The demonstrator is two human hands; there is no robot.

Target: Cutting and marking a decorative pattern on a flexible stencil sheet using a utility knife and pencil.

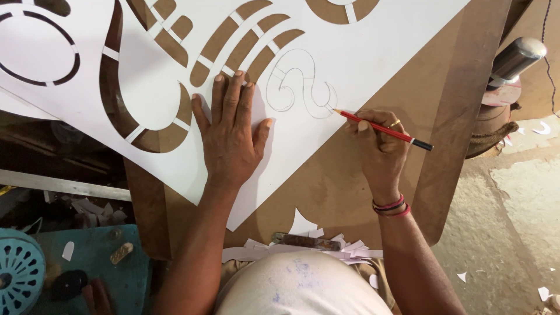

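White paper sheet [326, 70] — large, thin, cut through with curved slots and rings; spread across a brown board [461, 105], one corner pointing down toward the body. Probably light and limp, easily creased or torn at the narrow bridges between cut-outs; best held by flat pressure on the solid area, not lifted by an edge.

Left hand [230, 137] — laid flat on the sheet just beside the slots, fingers nearly together, thumb spread; pressing down, gripping nothing.

Right hand [379, 146] — pinched around a red pencil [382, 129], black-tipped end pointing away to the right, lead touching the sheet at the edge of a pencilled looping outline [300, 87]. Pencil stiff, slim, likely light; held near the middle.

Also present: red bangles [391, 207] on the right wrist; paper scraps [303, 248] and a rusty metal tool [306, 241] at the board's near edge; teal perforated disc [20, 271] lower left; metal cylinder [516, 58] upper right.
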